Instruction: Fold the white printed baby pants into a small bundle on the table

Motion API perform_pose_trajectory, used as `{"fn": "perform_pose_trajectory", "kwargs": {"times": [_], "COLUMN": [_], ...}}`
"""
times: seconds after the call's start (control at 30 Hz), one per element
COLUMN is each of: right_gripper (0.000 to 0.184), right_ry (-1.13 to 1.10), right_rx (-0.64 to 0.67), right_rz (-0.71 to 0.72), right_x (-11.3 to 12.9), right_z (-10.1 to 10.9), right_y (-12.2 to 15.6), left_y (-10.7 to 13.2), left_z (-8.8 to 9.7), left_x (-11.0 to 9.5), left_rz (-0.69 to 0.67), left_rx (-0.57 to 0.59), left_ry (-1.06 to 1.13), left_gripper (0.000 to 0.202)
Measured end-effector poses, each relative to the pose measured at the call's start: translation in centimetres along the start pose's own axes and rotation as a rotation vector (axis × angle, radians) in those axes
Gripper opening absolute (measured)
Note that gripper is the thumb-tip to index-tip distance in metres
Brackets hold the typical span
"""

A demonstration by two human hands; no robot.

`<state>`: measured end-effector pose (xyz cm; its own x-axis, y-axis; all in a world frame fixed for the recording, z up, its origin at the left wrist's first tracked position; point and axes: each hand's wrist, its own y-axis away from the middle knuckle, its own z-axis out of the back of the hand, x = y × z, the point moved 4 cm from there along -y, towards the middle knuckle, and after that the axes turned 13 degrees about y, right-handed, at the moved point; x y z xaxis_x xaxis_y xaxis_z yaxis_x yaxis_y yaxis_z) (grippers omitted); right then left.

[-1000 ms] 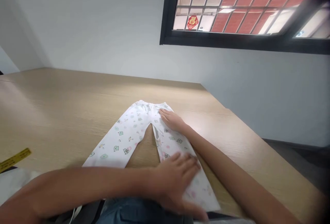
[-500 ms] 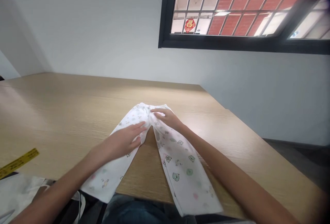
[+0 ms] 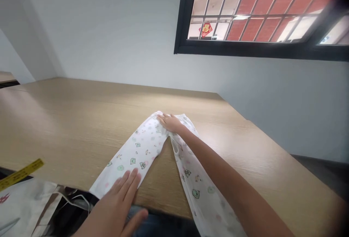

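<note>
White trousers (image 3: 148, 140) with small green, pink and yellow animal prints lie on the wooden table, waistband away from me and legs spread toward me. The right leg's end reaches past the table's front edge. My right hand (image 3: 170, 122) presses on the cloth just below the waistband, fingers extended, its forearm crossing above the right leg. My left hand (image 3: 117, 200) is flat with fingers stretched out, over the lower part of the left leg; its fingertips appear to touch the cloth. Part of the left hem is hidden behind it.
The light wooden table (image 3: 81, 120) runs back to a grey wall (image 3: 114, 29). A yellow strip with dark print (image 3: 21, 175) lies at its front left edge. Below that sit a whitish bag (image 3: 24, 200) and a white cord (image 3: 76, 204). A barred window (image 3: 245, 15) is at upper right.
My left hand has slid from near the crotch down the left trouser leg toward me. My right hand stays near the waistband, now flatter on the cloth. The view has shifted slightly.
</note>
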<state>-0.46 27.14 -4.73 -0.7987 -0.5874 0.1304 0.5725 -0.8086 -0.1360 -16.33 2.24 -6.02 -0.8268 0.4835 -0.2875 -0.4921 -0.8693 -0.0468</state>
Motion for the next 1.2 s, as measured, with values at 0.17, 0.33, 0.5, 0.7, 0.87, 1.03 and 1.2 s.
{"fn": "perform_pose_trajectory", "kwargs": {"times": [0.17,0.33,0.5,0.7,0.87,1.03,1.2], "right_gripper": [0.036,0.030,0.028,0.028,0.026,0.021,0.019], "right_ry": [-0.101,-0.167,-0.280,-0.497,-0.578,-0.877,-1.076], "right_rx": [-0.093,-0.247,-0.271,-0.135,-0.125,-0.059,-0.016], "right_rz": [-0.103,-0.400,-0.542,-0.499,-0.513,-0.552,-0.632], "right_x": [-3.1,-7.0,-8.6,-8.5,-7.8,-7.1,-7.0], "right_z": [1.9,2.7,3.1,3.5,4.2,4.2,3.2], "right_y": [3.9,10.3,14.1,13.7,13.9,14.0,13.7], "left_y": [0.8,-3.5,-7.3,-10.1,-9.4,-9.1,-9.1], "left_z": [1.6,0.6,-5.2,-7.8,-6.8,-7.2,-6.8], "left_x": [-1.0,-7.4,-16.3,-18.9,-17.9,-17.6,-17.3], "left_rz": [-0.117,-0.381,-0.641,-0.600,-0.654,-0.671,-0.639], "left_rx": [-0.191,-0.523,-0.798,-0.423,-0.530,-0.680,-0.616], "left_ry": [-0.081,0.139,0.209,0.151,0.188,0.268,0.388], "left_gripper": [0.036,0.021,0.010,0.007,0.012,0.017,0.011]}}
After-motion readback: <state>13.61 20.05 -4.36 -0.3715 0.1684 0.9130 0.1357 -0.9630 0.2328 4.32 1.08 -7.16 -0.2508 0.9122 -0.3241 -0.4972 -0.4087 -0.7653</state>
